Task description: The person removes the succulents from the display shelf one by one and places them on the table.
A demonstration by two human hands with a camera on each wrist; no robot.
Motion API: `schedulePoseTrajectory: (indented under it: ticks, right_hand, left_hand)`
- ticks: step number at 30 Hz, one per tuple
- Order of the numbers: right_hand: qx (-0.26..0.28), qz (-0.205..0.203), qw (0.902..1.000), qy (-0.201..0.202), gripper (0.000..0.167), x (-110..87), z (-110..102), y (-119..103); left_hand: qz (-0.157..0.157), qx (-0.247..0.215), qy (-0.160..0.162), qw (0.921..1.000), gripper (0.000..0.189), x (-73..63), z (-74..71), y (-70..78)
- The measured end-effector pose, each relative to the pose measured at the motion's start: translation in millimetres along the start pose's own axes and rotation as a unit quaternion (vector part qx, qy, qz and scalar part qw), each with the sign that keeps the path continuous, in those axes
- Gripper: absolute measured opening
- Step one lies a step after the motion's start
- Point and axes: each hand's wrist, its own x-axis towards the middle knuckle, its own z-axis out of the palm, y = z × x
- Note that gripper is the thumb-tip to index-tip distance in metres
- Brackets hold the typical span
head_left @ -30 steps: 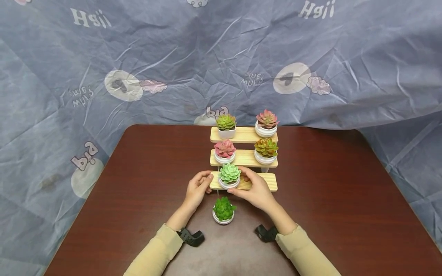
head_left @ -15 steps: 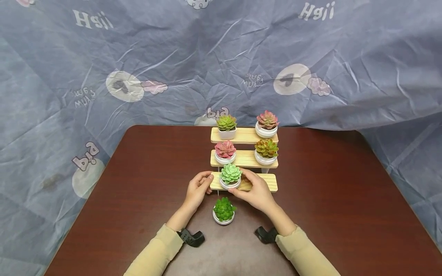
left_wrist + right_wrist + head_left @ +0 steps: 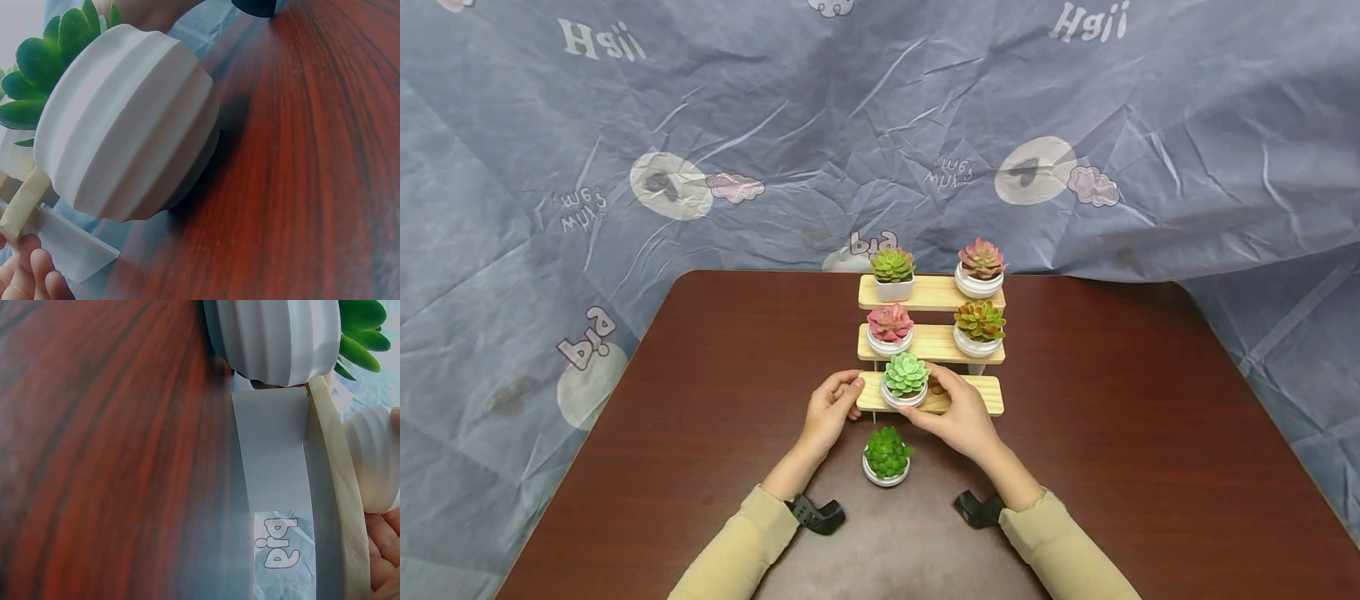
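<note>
A pale green potted succulent [image 3: 906, 379] stands upright near the left of the bottom board of a three-tier wooden plant stand [image 3: 981, 395]. My right hand [image 3: 958, 414] holds its white pot, thumb in front and fingers around the right side. In the right wrist view this pot [image 3: 374, 459] rests against the board, fingers beneath it in the picture. My left hand [image 3: 832, 408] pinches the left end of the bottom board; the left wrist view shows curled fingers [image 3: 39, 269] there. A dark green potted succulent [image 3: 887, 457] stands on the table in front, touched by neither hand.
On the top board are a yellow-green succulent [image 3: 892, 271] at left and a pinkish one [image 3: 981, 267] at right. The middle board bears a pink succulent [image 3: 890, 327] and an olive-brown one [image 3: 979, 325]. A brown table [image 3: 1135, 433] lies beneath, with a grey-blue cloth [image 3: 820, 100] behind.
The pale green succulent has slid slightly to the right along the bottom board, with my right hand moving along with it. My left hand stays at the board's end.
</note>
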Motion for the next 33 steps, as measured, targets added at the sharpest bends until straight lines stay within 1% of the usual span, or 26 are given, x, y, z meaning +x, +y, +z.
schedulePoseTrajectory:
  ticks: [7, 14, 23, 28, 33]
  right_hand:
    - [0.016, 0.005, 0.9998, 0.005, 0.062, -0.6, -1, 0]
    - [0.028, -0.004, 0.9994, 0.018, 0.062, -3.8, -3, 1]
    - [0.028, -0.011, 0.9993, 0.024, 0.062, -11.2, -6, 1]
    - [0.027, -0.005, 0.9994, 0.019, 0.061, -15.1, -9, 0]
    - [0.027, -0.005, 0.9994, 0.018, 0.059, -18.3, -10, -1]
  left_hand:
    - [-0.004, -0.006, 0.006, 1.0, 0.025, 1.0, 0.9, -1.1]
    - [-0.004, -0.007, 0.007, 0.9999, 0.026, 2.1, 1.1, -3.4]
    - [-0.003, 0.0, 0.008, 1.0, 0.027, 1.8, 0.9, -2.7]
    - [-0.009, 0.0, 0.006, 0.9999, 0.028, 1.5, 0.4, -2.6]
    - [-0.007, -0.001, 0.005, 1.0, 0.027, 0.9, 0.5, -1.6]
